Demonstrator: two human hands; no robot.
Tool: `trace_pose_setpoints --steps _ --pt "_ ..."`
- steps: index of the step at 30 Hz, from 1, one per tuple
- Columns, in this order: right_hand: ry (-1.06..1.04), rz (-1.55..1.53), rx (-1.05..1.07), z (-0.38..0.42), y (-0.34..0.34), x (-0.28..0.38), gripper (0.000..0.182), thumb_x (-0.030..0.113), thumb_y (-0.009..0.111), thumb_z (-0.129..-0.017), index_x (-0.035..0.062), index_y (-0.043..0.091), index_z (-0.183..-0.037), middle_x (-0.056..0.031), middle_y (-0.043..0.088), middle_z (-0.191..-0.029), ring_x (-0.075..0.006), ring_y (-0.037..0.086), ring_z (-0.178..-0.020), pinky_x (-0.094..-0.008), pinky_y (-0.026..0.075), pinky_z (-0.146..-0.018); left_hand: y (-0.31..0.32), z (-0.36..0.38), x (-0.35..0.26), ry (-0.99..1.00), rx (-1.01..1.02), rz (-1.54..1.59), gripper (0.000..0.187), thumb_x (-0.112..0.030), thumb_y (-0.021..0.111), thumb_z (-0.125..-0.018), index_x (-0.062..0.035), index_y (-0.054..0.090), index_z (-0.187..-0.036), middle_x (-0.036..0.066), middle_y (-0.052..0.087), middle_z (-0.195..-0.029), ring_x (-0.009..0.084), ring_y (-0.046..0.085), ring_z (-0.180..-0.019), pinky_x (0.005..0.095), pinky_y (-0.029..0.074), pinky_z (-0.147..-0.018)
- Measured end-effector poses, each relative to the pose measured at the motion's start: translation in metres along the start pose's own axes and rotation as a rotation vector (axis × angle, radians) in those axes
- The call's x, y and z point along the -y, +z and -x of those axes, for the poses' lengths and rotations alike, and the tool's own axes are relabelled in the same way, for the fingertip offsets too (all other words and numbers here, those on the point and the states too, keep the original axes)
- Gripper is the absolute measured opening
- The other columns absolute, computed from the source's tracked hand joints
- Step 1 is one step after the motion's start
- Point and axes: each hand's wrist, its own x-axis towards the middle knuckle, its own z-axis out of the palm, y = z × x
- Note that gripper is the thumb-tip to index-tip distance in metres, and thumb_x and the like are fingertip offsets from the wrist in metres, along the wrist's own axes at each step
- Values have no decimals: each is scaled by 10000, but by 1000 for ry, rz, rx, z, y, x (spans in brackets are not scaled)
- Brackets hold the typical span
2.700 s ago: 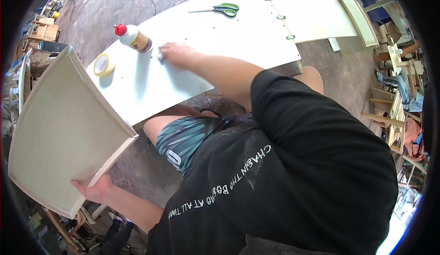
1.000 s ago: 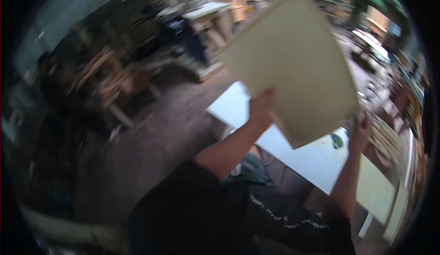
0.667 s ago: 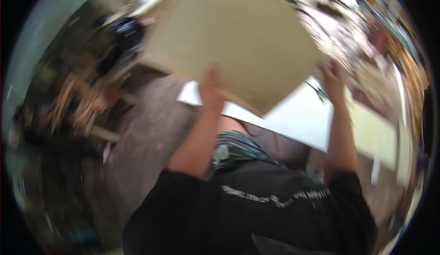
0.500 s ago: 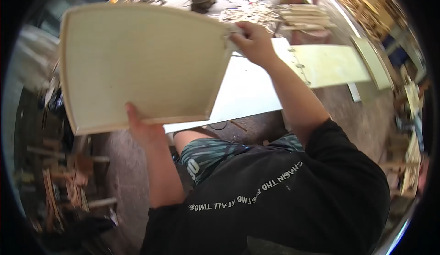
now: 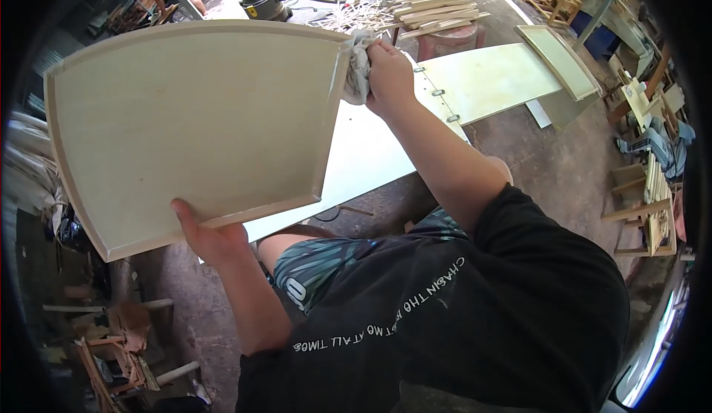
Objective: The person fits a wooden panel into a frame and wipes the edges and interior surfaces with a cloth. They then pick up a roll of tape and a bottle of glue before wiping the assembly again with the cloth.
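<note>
A pale wooden panel (image 5: 193,123) with a raised rim and one curved edge is held up, tilted, over the work surface. My left hand (image 5: 215,241) grips its lower edge, the thumb lying on the front face and the other fingers hidden behind. In my right hand (image 5: 391,79) a crumpled whitish rag (image 5: 359,68) is bunched, pressed at the panel's upper right corner. Below and behind the panel lies a long white board (image 5: 371,142), with several small metal clips or hinges along the seam at its far end.
Past the seam lies a cream board (image 5: 497,83), with a narrow rimmed panel (image 5: 560,60) across its end. Wood strips (image 5: 437,11) are stacked on a red stool (image 5: 449,40). A shop vacuum (image 5: 265,3) stands at the back. Wooden frames (image 5: 122,361) lie lower left.
The panel has shifted left and down in view, partly with the camera's turn. The rag in my right hand now shows clearly by the corner. Both hands keep their hold.
</note>
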Motion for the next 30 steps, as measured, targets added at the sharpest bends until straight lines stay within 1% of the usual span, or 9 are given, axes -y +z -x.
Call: trace_pose_setpoints --steps 3,6,9,12,16,17,23,26,30 --pt "84 -192 -14 10 18 21 243 88 468 -1004 -17 622 -1160 -104 682 -1023 -168 686 -866 -327 597 -773 14 5 -5 -20 -103 -1 614 -369 624 -1012 -38 403 -1479 132 503 -1445 317 489 -1334 490 421 -1127" --pt "-6 -55 140 7 19 28 275 123 516 -1013 -28 623 -1216 -102 690 -1034 -158 687 -878 -317 592 -789 15 5 -4 -25 -73 -6 617 -378 620 -1013 -45 400 -1483 134 504 -1443 316 486 -1338 489 423 -1125" --pt "-116 236 219 6 28 31 347 179 576 -1017 -39 614 -1284 -105 702 -1061 -139 683 -906 -294 576 -805 26 11 3 21 -96 -27 624 -387 629 -1006 -50 405 -1481 132 507 -1440 314 485 -1340 485 429 -1120" --pt "-198 301 175 0 34 26 417 169 661 -994 -68 581 -1327 -121 685 -1136 -135 673 -961 -257 562 -824 23 10 4 18 -24 50 641 -398 639 -998 -55 400 -1483 134 500 -1444 307 484 -1345 486 431 -1116" --pt "-270 253 145 -7 41 23 385 151 658 -985 -79 593 -1286 -115 690 -1078 -131 674 -919 -255 559 -792 40 11 4 114 1 17 681 -398 663 -980 -63 374 -1498 142 481 -1465 319 479 -1351 507 423 -1128" --pt "-280 244 116 -8 42 20 364 182 651 -933 -64 653 -1200 -102 712 -1045 -117 662 -894 -267 544 -782 46 16 0 127 0 23 673 -390 662 -982 -52 378 -1491 142 489 -1454 312 482 -1347 498 420 -1128" --pt "-207 267 33 -1 43 22 345 172 657 -865 -54 681 -1125 -91 704 -969 -108 634 -830 -267 522 -728 41 15 -1 181 107 66 685 -365 687 -971 -29 378 -1481 142 502 -1438 304 487 -1337 487 416 -1126" --pt "-143 287 38 5 38 17 299 176 648 -875 -49 684 -1068 -81 695 -934 -107 628 -807 -272 517 -710 39 19 -6 194 123 39 694 -364 697 -965 -23 377 -1478 140 511 -1428 299 492 -1331 485 417 -1123" --pt "-105 287 47 12 34 7 272 100 594 -913 -56 639 -1131 -87 669 -966 -120 644 -799 -270 545 -695 37 20 -6 244 92 -49 706 -361 705 -961 -12 374 -1477 135 529 -1409 298 510 -1312 479 429 -1115"
